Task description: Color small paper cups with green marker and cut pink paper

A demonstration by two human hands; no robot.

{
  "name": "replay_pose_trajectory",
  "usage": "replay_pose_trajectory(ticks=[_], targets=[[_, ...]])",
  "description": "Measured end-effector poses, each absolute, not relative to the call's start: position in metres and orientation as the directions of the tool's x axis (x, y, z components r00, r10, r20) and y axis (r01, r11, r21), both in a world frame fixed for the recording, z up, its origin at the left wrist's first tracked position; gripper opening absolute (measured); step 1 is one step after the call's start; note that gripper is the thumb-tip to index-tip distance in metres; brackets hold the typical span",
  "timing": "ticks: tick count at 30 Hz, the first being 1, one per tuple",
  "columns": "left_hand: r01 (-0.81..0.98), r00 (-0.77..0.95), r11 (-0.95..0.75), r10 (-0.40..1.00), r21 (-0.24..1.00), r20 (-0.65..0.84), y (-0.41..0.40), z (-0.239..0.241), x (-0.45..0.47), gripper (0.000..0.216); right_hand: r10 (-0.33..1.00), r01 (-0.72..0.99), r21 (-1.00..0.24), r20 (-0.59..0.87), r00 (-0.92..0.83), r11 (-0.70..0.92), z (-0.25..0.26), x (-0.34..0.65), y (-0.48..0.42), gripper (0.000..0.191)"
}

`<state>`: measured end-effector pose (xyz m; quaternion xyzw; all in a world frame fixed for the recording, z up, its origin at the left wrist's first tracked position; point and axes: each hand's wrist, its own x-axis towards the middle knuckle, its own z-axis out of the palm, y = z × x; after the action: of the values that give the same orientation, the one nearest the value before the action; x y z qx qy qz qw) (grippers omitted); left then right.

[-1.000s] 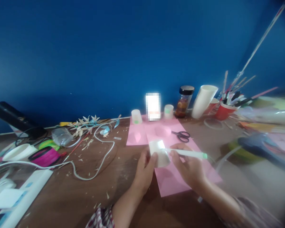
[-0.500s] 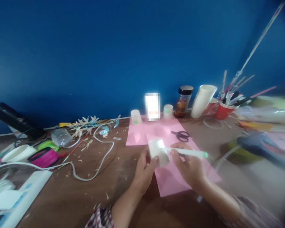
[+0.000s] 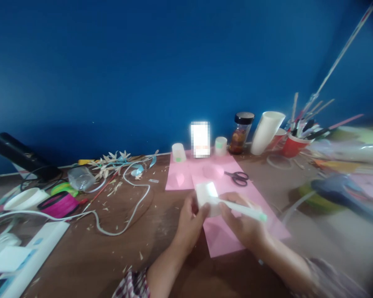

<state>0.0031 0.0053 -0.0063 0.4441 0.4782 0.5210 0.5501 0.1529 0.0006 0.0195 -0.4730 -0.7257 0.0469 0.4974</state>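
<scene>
My left hand [image 3: 190, 225] grips a small white paper cylinder [image 3: 205, 193], its thumb pressed on the near side. My right hand [image 3: 247, 227] pinches a white marker [image 3: 242, 209] whose back end is pale green. The marker's front end reaches the cylinder's right side; whether it touches is too blurred to tell. Under both hands lies a pink sheet of paper [image 3: 222, 238]. Black-handled scissors [image 3: 240, 178] rest on the pink paper beyond my right hand. A white cylinder with a green patch [image 3: 178, 153] and a similar cylinder [image 3: 221, 145] stand farther back.
A bright pixelated rectangle [image 3: 200, 138] stands by the blue wall. To its right are a dark-lidded jar [image 3: 243, 132], a tall white cup stack [image 3: 266, 133] and a red cup [image 3: 294, 145] of tools. Cable [image 3: 133, 213], tape rolls and a power strip [image 3: 46, 244] lie left.
My right hand has shifted slightly left and the marker has tilted, its green back end lower and nearer me. My left hand still holds the cylinder in about the same place.
</scene>
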Motion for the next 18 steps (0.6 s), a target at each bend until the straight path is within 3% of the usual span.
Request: replay_pose_trajectory(ticks=[18], targets=[[-0.143, 0.013, 0.074, 0.997, 0.987, -0.073, 0.0035, -0.0056, 0.0028, 0.050, 0.754, 0.636, -0.564, 0.656, -0.042, 0.527, 0.0222, 0.1516, 0.0004, 0.010]])
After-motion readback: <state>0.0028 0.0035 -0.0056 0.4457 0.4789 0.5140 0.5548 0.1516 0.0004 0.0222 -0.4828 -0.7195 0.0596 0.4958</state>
